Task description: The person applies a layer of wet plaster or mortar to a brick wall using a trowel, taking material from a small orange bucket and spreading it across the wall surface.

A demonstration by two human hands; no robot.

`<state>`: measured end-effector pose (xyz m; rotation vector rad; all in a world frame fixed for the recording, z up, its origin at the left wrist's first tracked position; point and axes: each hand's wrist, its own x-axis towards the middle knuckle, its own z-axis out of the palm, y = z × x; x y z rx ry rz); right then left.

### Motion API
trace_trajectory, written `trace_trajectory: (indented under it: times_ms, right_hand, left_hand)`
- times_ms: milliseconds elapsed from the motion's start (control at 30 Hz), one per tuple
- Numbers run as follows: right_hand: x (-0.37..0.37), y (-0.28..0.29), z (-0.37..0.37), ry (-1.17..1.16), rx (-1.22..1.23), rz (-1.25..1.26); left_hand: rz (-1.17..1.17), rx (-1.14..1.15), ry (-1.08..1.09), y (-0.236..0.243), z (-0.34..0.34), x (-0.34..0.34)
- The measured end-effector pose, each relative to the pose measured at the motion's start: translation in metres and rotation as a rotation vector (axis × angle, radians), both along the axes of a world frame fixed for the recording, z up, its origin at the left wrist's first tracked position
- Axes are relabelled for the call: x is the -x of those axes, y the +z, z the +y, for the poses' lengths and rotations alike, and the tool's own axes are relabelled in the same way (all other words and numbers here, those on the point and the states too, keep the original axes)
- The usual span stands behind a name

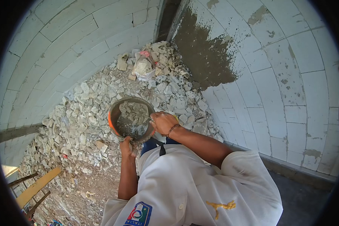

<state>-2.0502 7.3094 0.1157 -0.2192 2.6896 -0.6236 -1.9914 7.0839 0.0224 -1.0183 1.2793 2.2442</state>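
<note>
A round bucket point(111, 119), orange outside and smeared with grey, is tilted so that its inside shows. Wet grey mortar point(133, 112) is heaped at its far side, with a thinner, wetter layer below. My left hand point(128, 147) is closed on the bucket's near rim. At the right rim, my right hand point(164, 122) is closed around what appears to be a trowel. A yellow bit of its handle point(176, 118) shows past the hand, while the blade cannot be made out against the mortar.
Broken white rubble point(86, 109) covers the ground under and around the bucket. A torn bag point(143, 68) lies near the corner. The right block wall point(267, 86) carries a dark wet mortar patch point(203, 52). Wooden planks point(39, 186) lean at lower left.
</note>
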Motion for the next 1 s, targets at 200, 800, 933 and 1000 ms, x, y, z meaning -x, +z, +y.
trace_trajectory:
  times_ms: [200, 800, 933, 1000]
  right_hand:
    - [0.043, 0.038, 0.055, 0.174, 0.389, -0.021]
    - [0.219, 0.206, 0.43, -0.42, 0.072, 0.588]
    - [0.121, 0.174, 0.321, -0.14, -0.225, 0.211]
    - [0.089, 0.155, 0.27, -0.027, -0.29, -0.016]
  left_hand:
    - [-0.14, 0.07, 0.234, 0.014, -0.008, -0.021]
    - [-0.187, -0.064, 0.317, 0.013, 0.081, 0.058]
    - [-0.079, -0.114, 0.048, 0.024, 0.099, 0.085]
    - [0.04, -0.088, -0.103, 0.03, 0.102, 0.09]
